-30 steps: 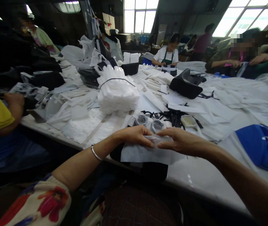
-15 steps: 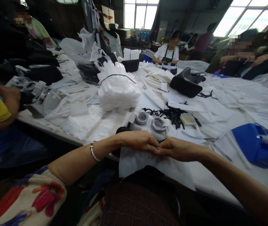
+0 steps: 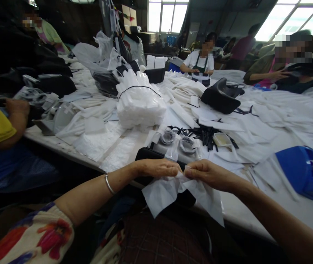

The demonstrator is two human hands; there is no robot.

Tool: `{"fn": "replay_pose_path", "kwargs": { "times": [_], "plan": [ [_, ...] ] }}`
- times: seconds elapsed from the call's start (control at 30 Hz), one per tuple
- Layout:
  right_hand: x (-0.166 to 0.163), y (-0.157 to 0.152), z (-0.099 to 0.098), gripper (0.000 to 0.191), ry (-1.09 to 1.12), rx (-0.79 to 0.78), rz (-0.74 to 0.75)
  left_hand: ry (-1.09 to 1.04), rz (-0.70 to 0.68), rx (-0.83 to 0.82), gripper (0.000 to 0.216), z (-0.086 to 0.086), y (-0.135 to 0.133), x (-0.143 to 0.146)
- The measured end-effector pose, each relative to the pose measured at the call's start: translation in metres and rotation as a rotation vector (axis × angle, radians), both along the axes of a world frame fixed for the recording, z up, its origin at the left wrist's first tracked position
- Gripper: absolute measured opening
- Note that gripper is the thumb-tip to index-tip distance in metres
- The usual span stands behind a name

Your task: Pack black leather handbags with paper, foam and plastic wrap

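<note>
My left hand (image 3: pixel 163 168) pinches a thin white sheet (image 3: pixel 162 194), which looks like tissue or soft plastic. Close beside it, my right hand (image 3: pixel 202 172) grips the same sheet between thumb and fingers. The sheet is gathered between the hands, and its two ends hang down below them. Under and behind the hands lies a black padded item (image 3: pixel 148 153), partly covered by my arms and the sheet; I cannot make out its kind. Just beyond it are two rolls of clear tape (image 3: pixel 188 145).
A strapped bundle of white foam sleeves (image 3: pixel 141 106) stands beyond my hands. Black straps (image 3: pixel 207 135) lie near a small clear box (image 3: pixel 222 139). A black curved pad (image 3: pixel 221 96) sits farther back, and a blue tape dispenser (image 3: pixel 299 172) at right. A co-worker's arm (image 3: pixel 18 113) is at left.
My hands have moved slightly apart. The white sheet between them has bunched up, and its ends now hang as two separate flaps.
</note>
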State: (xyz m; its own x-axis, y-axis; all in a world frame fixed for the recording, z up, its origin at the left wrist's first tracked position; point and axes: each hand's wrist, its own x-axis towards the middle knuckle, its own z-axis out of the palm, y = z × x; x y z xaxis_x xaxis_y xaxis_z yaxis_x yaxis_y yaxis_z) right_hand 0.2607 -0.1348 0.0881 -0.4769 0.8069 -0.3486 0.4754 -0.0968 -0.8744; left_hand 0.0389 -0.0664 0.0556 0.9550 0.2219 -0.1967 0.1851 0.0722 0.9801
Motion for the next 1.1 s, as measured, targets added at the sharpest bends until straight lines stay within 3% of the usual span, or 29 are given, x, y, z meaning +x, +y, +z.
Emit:
{"fn": "replay_pose_path", "kwargs": {
  "times": [0.13,0.3,0.47,0.63,0.73,0.83,0.9,0.93,0.97,1.03,1.1],
  "plan": [
    [0.002,0.001,0.006,0.042,-0.084,-0.011,-0.021,0.156,-0.001,-0.148,0.043,-0.004,-0.001,-0.001],
    [0.015,0.006,0.006,0.039,-0.098,-0.100,-0.040,0.123,0.069,-0.145,0.036,-0.001,0.010,-0.005],
    [0.061,0.029,-0.006,0.040,-0.188,-0.021,-0.166,0.097,0.186,-0.089,0.048,0.005,0.031,-0.010],
    [0.127,0.064,-0.042,0.042,-0.419,0.200,-0.329,0.014,0.367,-0.029,0.064,0.005,0.047,-0.006],
    [0.151,0.080,-0.064,0.050,-0.607,0.358,-0.434,-0.056,0.487,0.027,0.075,0.001,0.051,0.002],
    [0.141,0.082,-0.062,0.072,-0.692,0.653,-0.496,-0.119,0.595,0.120,0.080,-0.003,0.051,0.009],
    [0.114,0.077,-0.047,0.071,-0.586,0.797,-0.618,-0.116,0.635,0.188,0.082,-0.003,0.048,0.013],
    [0.096,0.073,-0.037,0.070,-0.463,0.771,-0.701,-0.105,0.646,0.221,0.083,-0.002,0.045,0.016],
    [0.076,0.069,-0.028,0.071,-0.303,0.640,-0.745,-0.100,0.658,0.255,0.083,0.000,0.042,0.018],
    [0.037,0.061,-0.015,0.074,0.094,0.289,-0.657,-0.112,0.682,0.326,0.084,0.003,0.035,0.023],
    [0.007,0.056,-0.012,0.058,0.284,0.041,-0.569,-0.149,0.711,0.377,0.082,0.007,0.029,0.026]
  ]
}}
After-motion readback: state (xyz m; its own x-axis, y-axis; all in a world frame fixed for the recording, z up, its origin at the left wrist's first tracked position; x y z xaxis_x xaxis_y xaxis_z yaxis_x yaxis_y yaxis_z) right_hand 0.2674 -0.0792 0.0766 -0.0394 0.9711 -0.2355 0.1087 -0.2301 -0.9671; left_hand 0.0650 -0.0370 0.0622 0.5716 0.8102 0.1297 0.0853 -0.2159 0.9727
